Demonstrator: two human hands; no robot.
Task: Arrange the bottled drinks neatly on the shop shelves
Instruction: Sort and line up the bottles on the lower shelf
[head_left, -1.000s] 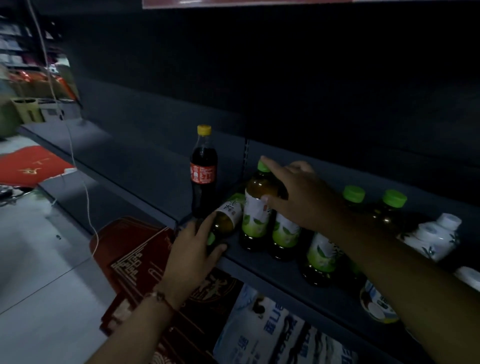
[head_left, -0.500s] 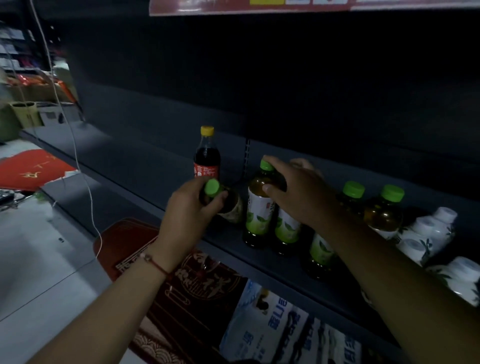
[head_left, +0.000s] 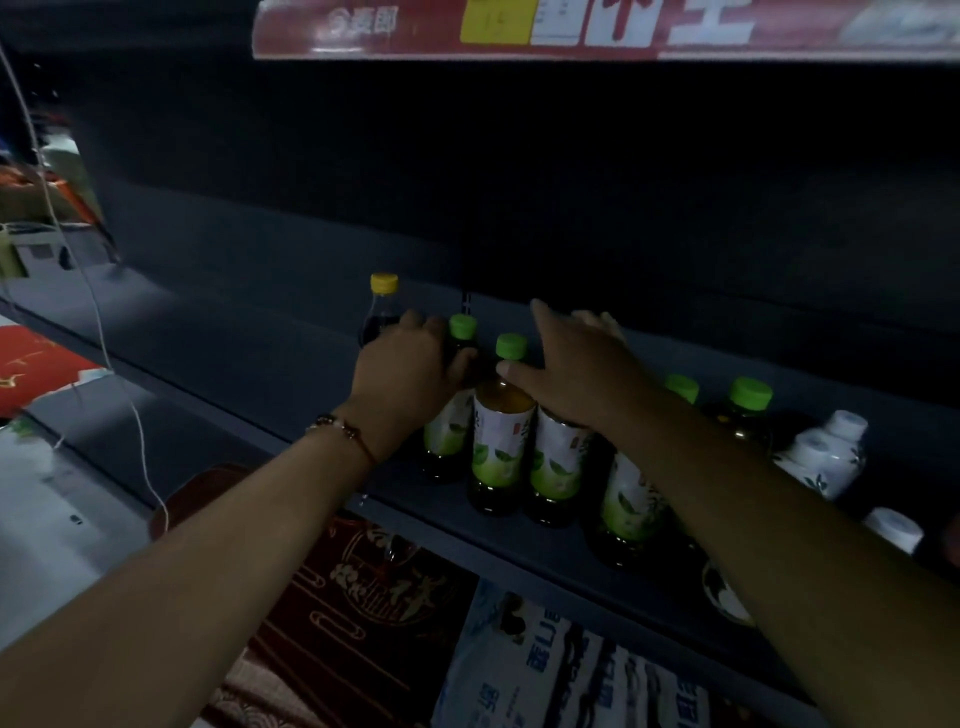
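Head view, dim light: a dark grey shelf (head_left: 291, 374) runs from the left edge down toward the lower right of the frame. Near its centre stand several tea bottles with lime-green caps, amber-brown liquid and white-and-green leaf labels. The left hand (head_left: 410, 371) has its fingers wrapped around the shoulder of the leftmost tea bottle (head_left: 451, 415), which stands upright on the shelf, touching the next tea bottle (head_left: 500, 431) to its right. The right hand (head_left: 576, 369) lies over the neighbouring bottles with fingers spread and extended, its thumb tip against the neck of that second bottle just below the cap; it grips nothing that can be seen. Behind the left hand, a cola bottle (head_left: 382, 306) with a yellow cap stands upright, mostly hidden. Further right, two more green-capped bottles (head_left: 748, 405) stand near the shelf's back, and beside them are white bottles (head_left: 826, 452) with dark leaf prints.
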